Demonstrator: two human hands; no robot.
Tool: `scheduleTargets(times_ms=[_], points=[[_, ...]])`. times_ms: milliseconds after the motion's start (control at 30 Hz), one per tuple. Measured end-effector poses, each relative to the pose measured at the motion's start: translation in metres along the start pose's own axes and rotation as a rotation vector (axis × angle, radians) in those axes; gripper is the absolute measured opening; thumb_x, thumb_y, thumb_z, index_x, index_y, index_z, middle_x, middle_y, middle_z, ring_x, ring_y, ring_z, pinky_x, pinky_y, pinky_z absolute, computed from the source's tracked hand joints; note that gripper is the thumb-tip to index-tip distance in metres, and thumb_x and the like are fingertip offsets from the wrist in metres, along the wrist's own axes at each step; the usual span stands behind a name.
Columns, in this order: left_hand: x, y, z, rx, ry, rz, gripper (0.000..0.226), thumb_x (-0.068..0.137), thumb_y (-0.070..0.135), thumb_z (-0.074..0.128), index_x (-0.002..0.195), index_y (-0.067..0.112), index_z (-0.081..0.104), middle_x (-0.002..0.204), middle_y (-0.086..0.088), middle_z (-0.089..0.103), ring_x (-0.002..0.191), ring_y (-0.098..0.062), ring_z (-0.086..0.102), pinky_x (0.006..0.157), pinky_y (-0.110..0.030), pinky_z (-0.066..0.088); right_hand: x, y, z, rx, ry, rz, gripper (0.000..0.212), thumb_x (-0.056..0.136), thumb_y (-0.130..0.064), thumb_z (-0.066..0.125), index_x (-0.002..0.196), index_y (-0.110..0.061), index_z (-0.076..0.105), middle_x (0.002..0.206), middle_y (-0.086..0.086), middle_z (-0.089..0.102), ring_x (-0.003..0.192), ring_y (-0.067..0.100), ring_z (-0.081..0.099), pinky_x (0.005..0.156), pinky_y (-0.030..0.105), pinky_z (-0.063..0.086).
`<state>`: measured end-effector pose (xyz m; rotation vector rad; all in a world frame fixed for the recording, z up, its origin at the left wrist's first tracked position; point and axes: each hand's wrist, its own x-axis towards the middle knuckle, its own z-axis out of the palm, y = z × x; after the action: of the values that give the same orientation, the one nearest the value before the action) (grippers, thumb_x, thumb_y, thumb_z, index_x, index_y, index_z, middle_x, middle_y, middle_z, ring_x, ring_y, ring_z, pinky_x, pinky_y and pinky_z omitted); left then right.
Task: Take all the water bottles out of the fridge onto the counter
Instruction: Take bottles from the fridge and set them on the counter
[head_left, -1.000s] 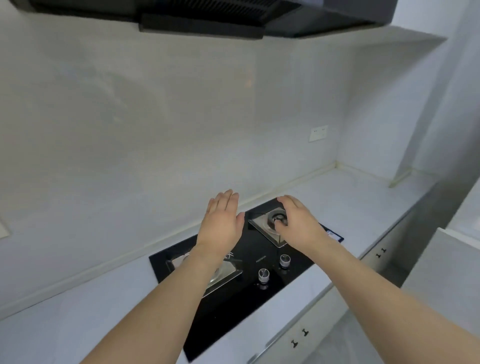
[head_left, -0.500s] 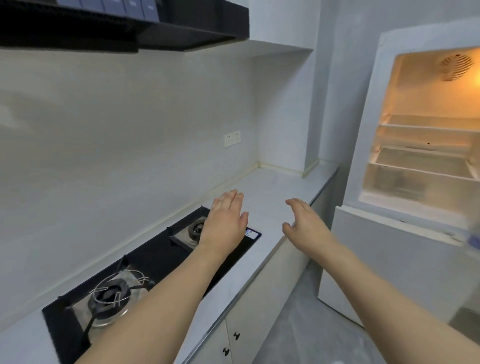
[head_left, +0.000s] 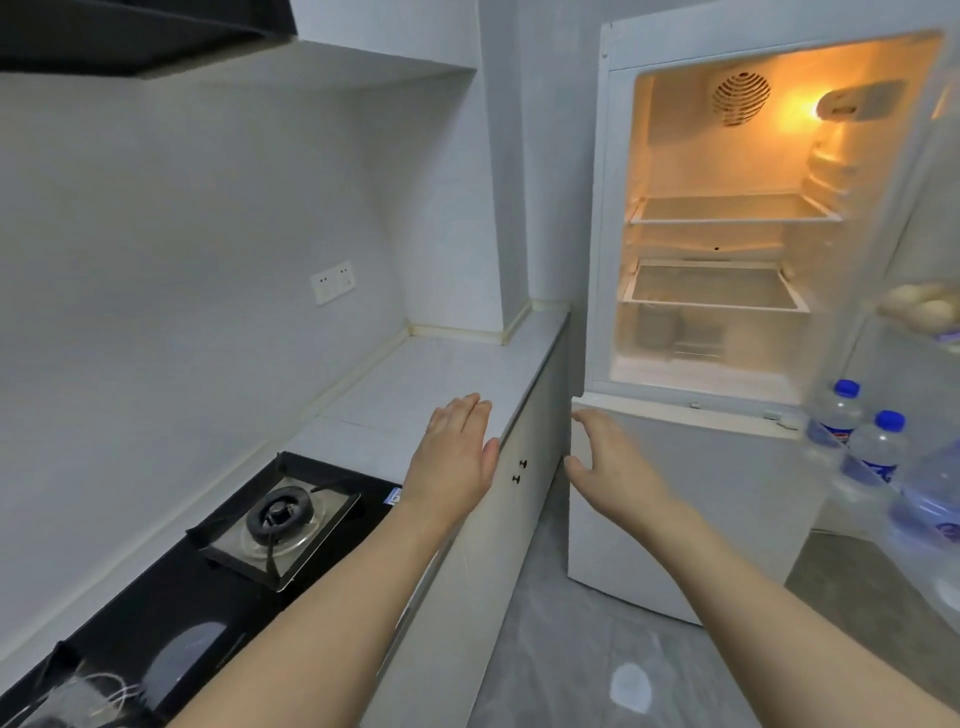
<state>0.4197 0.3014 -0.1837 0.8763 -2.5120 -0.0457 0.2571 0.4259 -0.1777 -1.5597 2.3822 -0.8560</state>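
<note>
The white fridge stands at the right with its upper door swung open and its lit shelves bare. In the door's lower rack at the far right stand clear water bottles with blue caps: one, a second and a larger blurred one. My left hand hovers flat over the white counter, holding nothing. My right hand is held out with relaxed fingers in front of the fridge's lower door, left of the bottles, empty.
A black gas hob with two burners sits in the counter at the lower left. White cabinet doors with small knobs run below the counter edge. A wall socket is on the backsplash. Eggs lie in an upper door rack.
The view has swung right from the hob to the open fridge, bringing the door's bottles into sight. Both hands stayed raised and empty, drifting rightward with the turn.
</note>
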Motion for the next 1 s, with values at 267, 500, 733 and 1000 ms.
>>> scheduleTargets(times_ms=[267,500,733,1000], points=[[0.094,-0.020,0.053,-0.089,-0.029,0.022,0.047,0.103,0.027,0.042,0.147,0.010,0.038,0.156,-0.007,0.034,0.144,-0.022,0.027,0.120,-0.033,0.019,0.085,0.031,-0.007,-0.017,0.077,0.078,0.056,0.094,-0.020,0.052,0.147,-0.012,0.033,0.152,0.005,0.035,0.139,0.020,0.033,0.112,0.027,0.024],[0.175,-0.025,0.097,-0.145,-0.120,0.058,0.049,0.104,0.033,0.040,0.149,0.014,0.036,0.157,-0.002,0.031,0.145,-0.019,0.025,0.117,-0.031,0.024,0.141,0.067,-0.013,0.002,0.130,0.177,0.056,0.093,-0.022,0.052,0.145,-0.014,0.034,0.151,0.002,0.037,0.138,0.020,0.035,0.112,0.030,0.027],[0.231,0.022,0.140,-0.217,-0.205,0.141,0.047,0.103,0.028,0.043,0.147,0.011,0.039,0.156,-0.004,0.034,0.144,-0.020,0.029,0.115,-0.030,0.025,0.159,0.137,-0.048,-0.107,0.186,0.359,0.057,0.093,-0.023,0.051,0.145,-0.011,0.034,0.150,0.005,0.039,0.137,0.023,0.037,0.114,0.035,0.028],[0.278,0.106,0.193,-0.261,-0.295,0.240,0.046,0.102,0.027,0.044,0.145,0.010,0.041,0.155,-0.005,0.036,0.141,-0.022,0.033,0.114,-0.032,0.027,0.150,0.236,-0.112,-0.260,0.259,0.633,0.047,0.087,-0.019,0.050,0.132,-0.008,0.044,0.130,0.012,0.051,0.114,0.033,0.049,0.089,0.037,0.042]])
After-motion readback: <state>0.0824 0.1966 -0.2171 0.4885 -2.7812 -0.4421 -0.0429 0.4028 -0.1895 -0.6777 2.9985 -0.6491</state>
